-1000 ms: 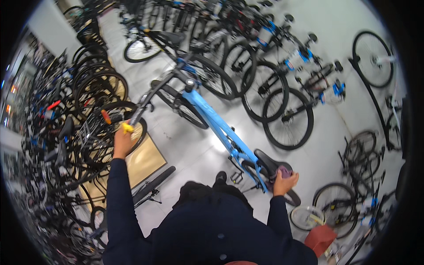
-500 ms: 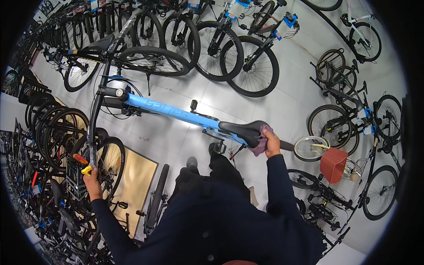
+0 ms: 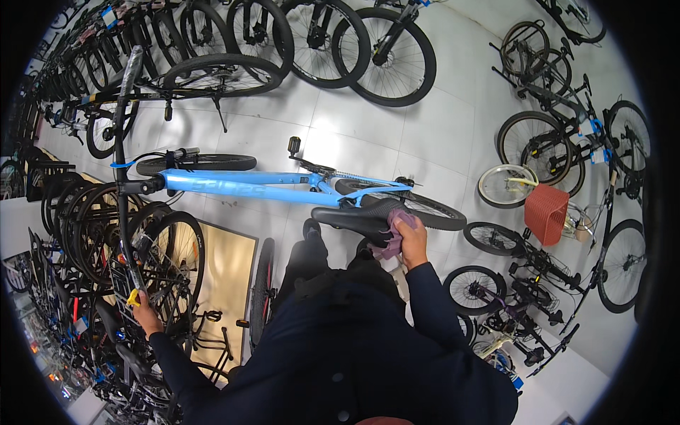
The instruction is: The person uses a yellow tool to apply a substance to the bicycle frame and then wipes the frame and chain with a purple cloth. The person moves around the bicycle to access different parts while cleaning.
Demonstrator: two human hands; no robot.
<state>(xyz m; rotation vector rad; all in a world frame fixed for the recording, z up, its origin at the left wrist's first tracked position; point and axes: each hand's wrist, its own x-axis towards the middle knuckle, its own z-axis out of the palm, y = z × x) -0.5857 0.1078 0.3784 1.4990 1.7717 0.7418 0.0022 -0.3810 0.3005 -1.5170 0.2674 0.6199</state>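
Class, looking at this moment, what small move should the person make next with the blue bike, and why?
Perhaps ease the blue bike upright, pushing gently through the right hand: it appears tilted, with its rear wheel showing beyond the saddle, where that hand presses a purple cloth.

A cloth (image 3: 389, 238) lay between the right grip (image 3: 414, 242) and the saddle (image 3: 350, 216). The handlebar (image 3: 119, 152) stretched forward from the left grip (image 3: 145, 312). Right of the right grip was a basket (image 3: 546, 214).
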